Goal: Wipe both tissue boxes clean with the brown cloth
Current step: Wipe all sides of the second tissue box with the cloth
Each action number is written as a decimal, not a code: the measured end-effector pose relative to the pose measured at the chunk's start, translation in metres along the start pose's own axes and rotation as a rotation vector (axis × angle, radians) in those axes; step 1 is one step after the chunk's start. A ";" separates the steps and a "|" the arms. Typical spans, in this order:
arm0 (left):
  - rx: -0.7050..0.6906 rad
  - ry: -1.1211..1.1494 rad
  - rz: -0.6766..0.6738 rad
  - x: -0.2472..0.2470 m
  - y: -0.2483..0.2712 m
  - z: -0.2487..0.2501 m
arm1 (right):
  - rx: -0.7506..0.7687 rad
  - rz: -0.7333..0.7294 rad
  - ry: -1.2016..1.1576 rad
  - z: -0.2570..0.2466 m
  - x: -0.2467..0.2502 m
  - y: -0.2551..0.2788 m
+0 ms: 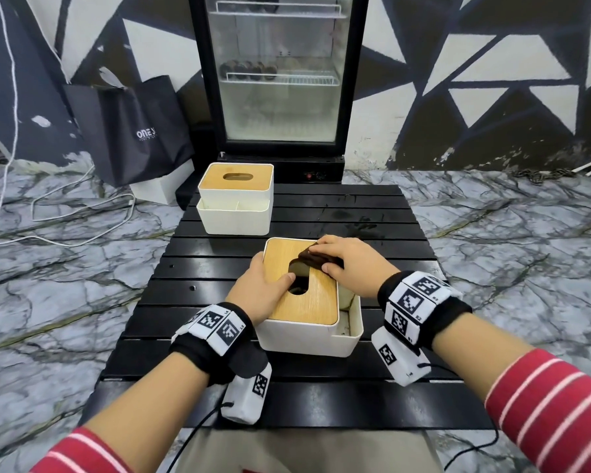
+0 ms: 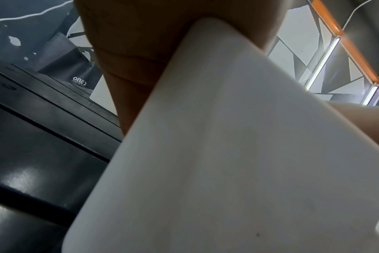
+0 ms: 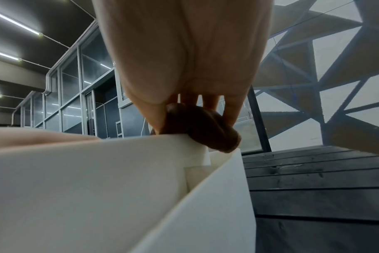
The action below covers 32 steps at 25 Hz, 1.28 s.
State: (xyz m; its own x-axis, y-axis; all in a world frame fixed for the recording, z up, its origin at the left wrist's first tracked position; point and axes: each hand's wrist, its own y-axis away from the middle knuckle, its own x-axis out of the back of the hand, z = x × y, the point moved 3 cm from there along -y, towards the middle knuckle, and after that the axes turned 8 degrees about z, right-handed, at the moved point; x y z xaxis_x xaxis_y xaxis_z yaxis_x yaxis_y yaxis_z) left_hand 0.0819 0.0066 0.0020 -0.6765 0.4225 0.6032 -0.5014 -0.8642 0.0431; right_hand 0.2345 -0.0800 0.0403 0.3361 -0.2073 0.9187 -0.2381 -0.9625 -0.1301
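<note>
The black slatted table (image 1: 372, 213) carries both boxes. The near tissue box (image 1: 307, 336) is the one in hand: its bamboo lid (image 1: 314, 298) is being wiped. Behind it and to its left the far tissue box (image 1: 235, 196) stands well apart, with bare slats to the near box's right. The left hand (image 1: 261, 290) clasps the lid's left edge, thumb at the slot. The right hand (image 1: 348, 262) presses the bunched brown cloth (image 1: 316, 259) on the lid's far right corner. Next, I judge, strokes toward the near edge, skirting the slot.
</note>
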 end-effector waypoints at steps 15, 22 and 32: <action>-0.284 -0.711 0.000 -0.028 0.052 0.038 | -0.073 0.029 0.042 -0.010 0.000 0.015; -0.449 -0.670 -0.087 0.009 0.038 0.022 | -0.097 -0.012 0.020 -0.005 0.010 0.032; -0.440 -0.648 0.037 0.045 0.016 -0.013 | 0.006 0.040 -0.117 -0.021 0.010 0.059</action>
State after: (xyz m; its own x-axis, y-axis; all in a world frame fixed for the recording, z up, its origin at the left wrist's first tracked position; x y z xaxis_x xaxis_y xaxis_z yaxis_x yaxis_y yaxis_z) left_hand 0.0370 0.0155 0.0192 -0.3148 0.0350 0.9485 -0.7442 -0.6293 -0.2237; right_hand 0.2049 -0.1348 0.0493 0.4304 -0.2645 0.8630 -0.2485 -0.9539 -0.1684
